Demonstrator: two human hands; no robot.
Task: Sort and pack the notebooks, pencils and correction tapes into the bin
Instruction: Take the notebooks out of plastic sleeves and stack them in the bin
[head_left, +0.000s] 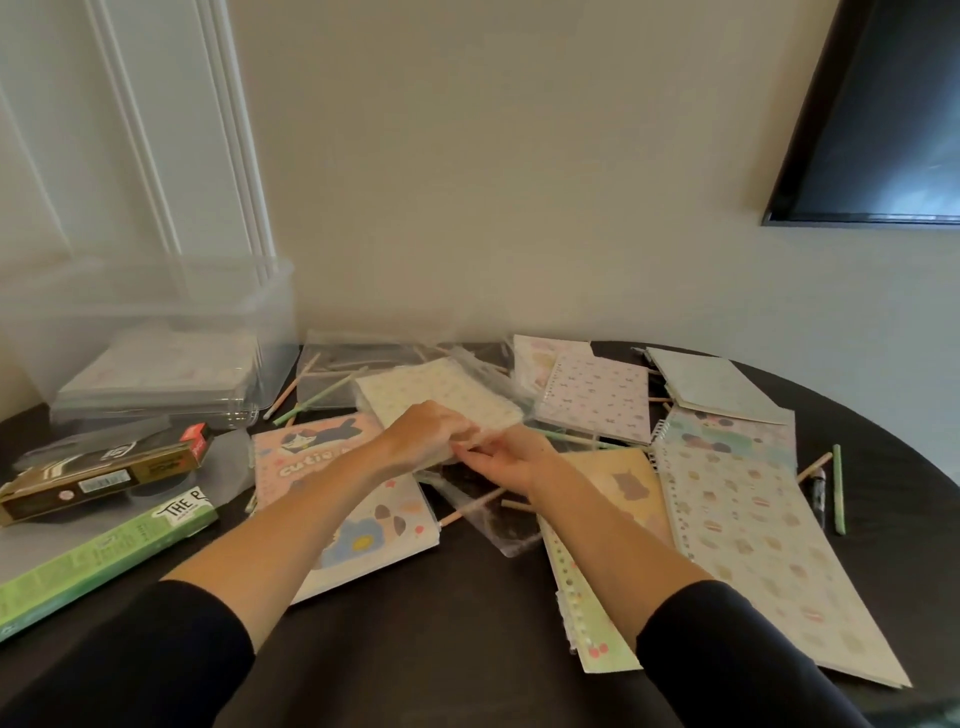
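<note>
Far left: a green box (98, 561) and a brown box (104, 473) lie on the dark table (467, 623). Behind them stands the clear bin (272, 332), against the wall, with a flat stack of notebooks (156, 374) inside. Just right of the bin, loose pencils (322, 392) lie scattered. Centre: the left hand (426, 434) grips the near corner of a wrapped notebook (441, 392), fingers curled over its edge, above a cat-cover notebook (337, 499). The right hand (511, 460) meets it at the same corner, fingertips pinching the clear wrapping; how firmly cannot be told. Right: a patterned spiral notebook (597, 397), then a large spiral notebook (763, 545) lying flat, overlapping others. Far right: a green pencil (838, 488) near the table's edge. Upper right: a dark screen (883, 114) on the wall.
</note>
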